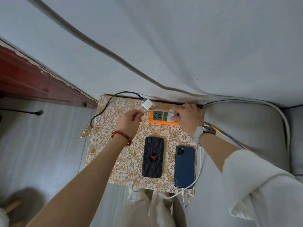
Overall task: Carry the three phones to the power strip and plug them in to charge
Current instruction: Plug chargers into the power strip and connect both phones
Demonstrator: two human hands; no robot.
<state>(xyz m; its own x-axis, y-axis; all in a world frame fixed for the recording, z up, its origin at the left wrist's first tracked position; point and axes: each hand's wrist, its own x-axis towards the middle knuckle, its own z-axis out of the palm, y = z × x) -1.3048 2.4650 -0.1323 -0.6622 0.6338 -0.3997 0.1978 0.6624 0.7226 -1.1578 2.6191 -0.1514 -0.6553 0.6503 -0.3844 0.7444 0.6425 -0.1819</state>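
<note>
The orange power strip (161,117) lies flat near the far edge of a small table covered in a gold floral cloth (113,128), close against the wall. The right hand (188,117) rests on the strip's right part, thumb and fingers curled round a white round charger plug (172,114) seated on a socket there. To the left of that hand, one green socket face of the strip shows bare. The left hand (129,122), with a red bead bracelet (121,137) at its wrist, sits just left of the strip and pinches a white cable (133,161) that runs from its fingers toward the plug and trails back past the wrist to the near edge.

Nearer than both hands, two phones lie face down, side by side but apart: a black phone with a red spider (152,157) below the gap between the hands, and a blue phone (184,167) below the right hand, its bottom at the table's near edge with a white cable plugged in. A third phone is not seen.

Beyond the left hand, a white square adapter (147,104) with a dark braided cable (105,107) lies by the far edge. Bare cloth remains left of the left wrist. A grey cushion (246,128) abuts the table's right edge.
</note>
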